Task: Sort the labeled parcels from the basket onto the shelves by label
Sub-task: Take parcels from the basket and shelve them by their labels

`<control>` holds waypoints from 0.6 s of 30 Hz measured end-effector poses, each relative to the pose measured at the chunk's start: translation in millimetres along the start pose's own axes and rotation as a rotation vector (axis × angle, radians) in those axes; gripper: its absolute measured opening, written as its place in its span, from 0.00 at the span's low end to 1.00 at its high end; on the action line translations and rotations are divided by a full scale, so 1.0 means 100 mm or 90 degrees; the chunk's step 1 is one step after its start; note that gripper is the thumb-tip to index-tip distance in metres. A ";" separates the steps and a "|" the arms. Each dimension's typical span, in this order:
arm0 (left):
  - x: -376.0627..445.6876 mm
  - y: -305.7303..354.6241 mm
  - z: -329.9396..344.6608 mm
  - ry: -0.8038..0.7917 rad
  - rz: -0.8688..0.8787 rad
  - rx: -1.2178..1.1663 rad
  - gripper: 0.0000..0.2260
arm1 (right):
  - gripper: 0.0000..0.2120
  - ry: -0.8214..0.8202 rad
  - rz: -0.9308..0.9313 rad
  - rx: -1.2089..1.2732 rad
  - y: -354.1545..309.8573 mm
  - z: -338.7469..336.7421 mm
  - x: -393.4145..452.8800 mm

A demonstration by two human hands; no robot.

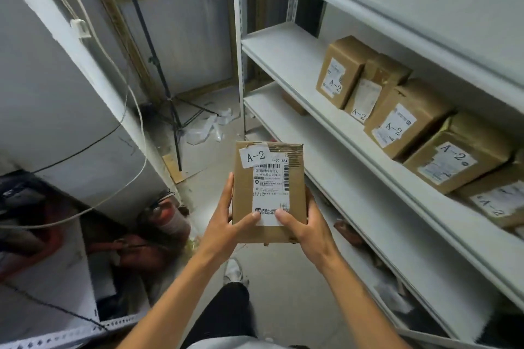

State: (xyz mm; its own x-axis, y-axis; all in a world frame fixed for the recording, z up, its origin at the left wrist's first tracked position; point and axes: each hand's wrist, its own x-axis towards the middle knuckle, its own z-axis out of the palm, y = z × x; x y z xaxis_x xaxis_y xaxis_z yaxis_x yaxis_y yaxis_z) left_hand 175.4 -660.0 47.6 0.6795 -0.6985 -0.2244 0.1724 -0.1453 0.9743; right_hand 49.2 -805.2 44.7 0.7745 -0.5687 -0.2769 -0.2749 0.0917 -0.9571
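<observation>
Gripped at its lower edge by left hand (226, 224) and right hand (304, 225), A-2 parcel (268, 193) held upright beside the A-2 shelf (286, 56); likely to tip forward, top-heavy in so low a hold.

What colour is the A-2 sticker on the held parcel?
White, with dark handwriting, on the A-2 sticker; head view.

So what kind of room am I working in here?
Most likely a small parcel storeroom or pickup point: white metal shelving holds a row of cardboard boxes labeled A-2, and both hands hold another A-2 parcel with a shipping label.
</observation>
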 end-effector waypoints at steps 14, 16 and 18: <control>1.85 0.49 -0.68 -0.129 0.003 0.003 0.36 | 0.34 0.121 0.023 0.015 -0.67 0.40 1.51; 2.05 0.52 -0.70 -0.116 -0.004 0.011 0.40 | 0.33 0.143 0.030 0.008 -0.71 0.40 1.70; 2.25 0.51 -0.72 -0.138 -0.013 0.006 0.39 | 0.33 0.157 0.030 0.001 -0.74 0.41 1.90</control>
State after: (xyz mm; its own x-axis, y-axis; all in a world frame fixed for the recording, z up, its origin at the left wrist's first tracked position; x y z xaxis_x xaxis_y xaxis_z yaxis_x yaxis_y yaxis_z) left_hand 388.4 -774.2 44.7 0.5066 -0.8293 -0.2356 0.1771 -0.1673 0.9699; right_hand 239.9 -886.7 59.5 0.5988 -0.7456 -0.2925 -0.3070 0.1236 -0.9436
